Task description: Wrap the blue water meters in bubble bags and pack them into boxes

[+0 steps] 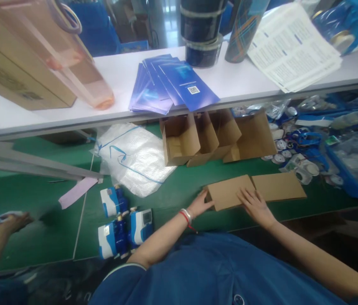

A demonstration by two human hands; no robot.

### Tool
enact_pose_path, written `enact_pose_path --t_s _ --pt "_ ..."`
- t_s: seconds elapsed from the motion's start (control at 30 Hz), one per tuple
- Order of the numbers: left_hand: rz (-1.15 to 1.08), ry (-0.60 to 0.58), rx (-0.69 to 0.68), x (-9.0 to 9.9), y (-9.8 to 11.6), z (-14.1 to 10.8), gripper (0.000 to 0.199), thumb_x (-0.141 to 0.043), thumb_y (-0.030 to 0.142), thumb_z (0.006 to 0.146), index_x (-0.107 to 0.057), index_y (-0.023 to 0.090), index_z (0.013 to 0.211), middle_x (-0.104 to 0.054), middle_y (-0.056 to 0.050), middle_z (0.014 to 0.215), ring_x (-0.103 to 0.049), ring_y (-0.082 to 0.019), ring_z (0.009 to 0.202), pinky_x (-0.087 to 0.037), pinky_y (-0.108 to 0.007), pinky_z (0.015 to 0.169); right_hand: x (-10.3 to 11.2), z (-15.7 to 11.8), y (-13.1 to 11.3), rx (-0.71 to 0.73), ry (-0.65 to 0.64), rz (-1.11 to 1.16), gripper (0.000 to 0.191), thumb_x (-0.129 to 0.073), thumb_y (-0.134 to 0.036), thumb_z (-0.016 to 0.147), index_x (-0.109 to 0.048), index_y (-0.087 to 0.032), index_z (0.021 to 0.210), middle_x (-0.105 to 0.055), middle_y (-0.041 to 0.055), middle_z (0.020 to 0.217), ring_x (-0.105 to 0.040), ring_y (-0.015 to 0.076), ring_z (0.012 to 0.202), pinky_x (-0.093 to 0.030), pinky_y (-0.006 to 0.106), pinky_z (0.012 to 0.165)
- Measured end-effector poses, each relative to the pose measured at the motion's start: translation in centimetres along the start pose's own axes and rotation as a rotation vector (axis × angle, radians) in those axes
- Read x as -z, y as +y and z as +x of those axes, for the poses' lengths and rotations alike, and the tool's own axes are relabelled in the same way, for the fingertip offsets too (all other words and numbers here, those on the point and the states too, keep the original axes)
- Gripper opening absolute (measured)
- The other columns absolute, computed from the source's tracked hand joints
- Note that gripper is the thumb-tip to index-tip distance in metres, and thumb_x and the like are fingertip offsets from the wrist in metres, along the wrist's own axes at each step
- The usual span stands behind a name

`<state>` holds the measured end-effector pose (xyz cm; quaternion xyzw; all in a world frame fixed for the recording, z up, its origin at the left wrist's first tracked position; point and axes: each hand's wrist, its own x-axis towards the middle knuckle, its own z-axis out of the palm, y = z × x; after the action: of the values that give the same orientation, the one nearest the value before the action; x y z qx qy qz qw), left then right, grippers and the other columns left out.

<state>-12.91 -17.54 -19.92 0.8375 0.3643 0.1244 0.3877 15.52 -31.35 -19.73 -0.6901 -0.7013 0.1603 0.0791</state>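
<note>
A brown cardboard box (226, 192) lies on the green bench in front of me, its long lid flap (279, 186) spread out to the right. My left hand (200, 204) grips the box's left end, thumb and fingers around the edge. With fingers outstretched, my right hand (257, 206) lies flat on the cardboard near the fold between box and flap. Left of my forearm, several blue-and-white meters (141, 226) with brass-coloured fittings stand close together.
Open cardboard boxes (180, 146) stand in a row beneath the white shelf (115, 76), beside a bubble-wrap bag (137, 156). Blue leaflets (185, 84) overhang the shelf edge. Loose parts and a blue bin (350, 169) crowd the right. Another person's hand (6, 224) is at far left.
</note>
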Motion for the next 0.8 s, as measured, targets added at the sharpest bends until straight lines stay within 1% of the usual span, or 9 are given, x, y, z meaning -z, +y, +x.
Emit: enact_pose_path --t_s 0.13,0.17,0.23,0.3,0.4,0.5,0.63,0.7,0.8 --pt "0.345 0.474 0.169 9.2 0.6 5.1 0.062 -0.047 0.022 0.089 -0.024 0.008 0.145 -0.022 -0.019 0.152 -0.017 -0.026 0.143 -0.018 -0.048 0.116 0.7 -3.0 4.7 -0.04 0.04 -0.103 0.074 -0.042 -0.01 0.076 -0.031 -0.032 0.145 -0.024 -0.0019 0.151 -0.019 0.0227 0.141 -0.007 0.054 0.118" --pt "0.418 0.5 0.23 11.9 0.2 6.1 0.061 -0.049 0.021 0.088 -0.027 0.006 0.143 -0.026 -0.021 0.15 -0.02 -0.028 0.142 -0.019 -0.048 0.115 0.6 -3.2 4.8 -0.039 0.05 -0.112 0.074 -0.041 -0.009 0.075 -0.031 -0.032 0.145 -0.024 -0.0015 0.151 -0.018 0.0233 0.142 -0.007 0.054 0.118" --pt "0.509 0.34 0.332 16.1 -0.2 7.2 0.046 -0.051 0.021 0.087 -0.045 0.006 0.13 -0.049 -0.022 0.133 -0.04 -0.029 0.131 -0.032 -0.046 0.108 0.4 -3.2 3.9 -0.049 0.08 -0.107 0.074 -0.041 -0.01 0.075 -0.033 -0.03 0.145 -0.025 -0.0001 0.151 -0.017 0.0255 0.142 -0.007 0.057 0.117" --pt "0.544 0.215 0.394 17.6 0.5 6.9 0.028 -0.046 0.025 0.091 -0.058 0.01 0.112 -0.063 -0.018 0.108 -0.057 -0.028 0.112 -0.043 -0.043 0.096 0.7 -2.9 1.8 -0.077 0.125 -0.044 0.07 -0.041 -0.013 0.076 -0.035 -0.028 0.144 -0.024 0.0019 0.152 -0.017 0.028 0.142 -0.01 0.06 0.116" --pt "0.575 0.24 0.365 14.3 4.0 4.2 0.031 -0.036 0.03 0.095 -0.06 0.013 0.102 -0.065 -0.014 0.089 -0.064 -0.026 0.092 -0.049 -0.039 0.081 2.4 -1.2 -3.4 -0.058 0.145 0.209 0.061 -0.039 -0.026 0.085 -0.033 -0.023 0.145 -0.022 0.0052 0.153 -0.022 0.0274 0.141 -0.023 0.054 0.115" --pt "0.497 0.26 0.308 7.1 8.8 1.5 0.034 -0.031 0.029 0.096 -0.06 0.012 0.097 -0.064 -0.013 0.083 -0.065 -0.024 0.084 -0.051 -0.036 0.075 4.6 2.2 -9.3 -0.038 0.056 0.534 0.064 -0.039 -0.045 0.089 -0.029 -0.017 0.146 -0.033 0.0098 0.148 -0.035 0.0262 0.136 -0.031 0.045 0.113" --pt "0.23 0.304 0.228 -0.6 12.2 -0.2 0.029 -0.038 0.021 0.092 -0.057 0.009 0.109 -0.066 -0.016 0.095 -0.065 -0.024 0.092 -0.053 -0.036 0.079 4.9 8.5 -13.5 -0.299 -0.03 0.633 0.069 -0.041 -0.05 0.087 -0.039 -0.006 0.14 -0.05 0.0202 0.133 -0.046 0.0342 0.126 -0.037 0.048 0.107" --pt "0.14 0.356 0.101 -1.8 11.7 -1.6 0.035 -0.044 0.021 0.089 -0.051 0.009 0.122 -0.061 -0.018 0.116 -0.058 -0.023 0.111 -0.05 -0.037 0.092 3.8 11.4 -13.2 -0.3 -0.044 0.59 0.058 -0.042 -0.04 0.086 -0.05 -0.005 0.131 -0.056 0.0215 0.127 -0.05 0.0347 0.121 -0.039 0.046 0.104" --pt "0.155 0.465 0.035 0.0 8.3 -6.3 0.035 -0.044 0.021 0.091 -0.052 0.014 0.124 -0.055 -0.012 0.129 -0.05 -0.02 0.121 -0.043 -0.036 0.102 2.3 14.8 -11.2 -0.216 -0.039 0.522 0.045 -0.041 -0.027 0.084 -0.061 -0.008 0.119 -0.064 0.0191 0.113 -0.058 0.0307 0.111 -0.044 0.041 0.097"
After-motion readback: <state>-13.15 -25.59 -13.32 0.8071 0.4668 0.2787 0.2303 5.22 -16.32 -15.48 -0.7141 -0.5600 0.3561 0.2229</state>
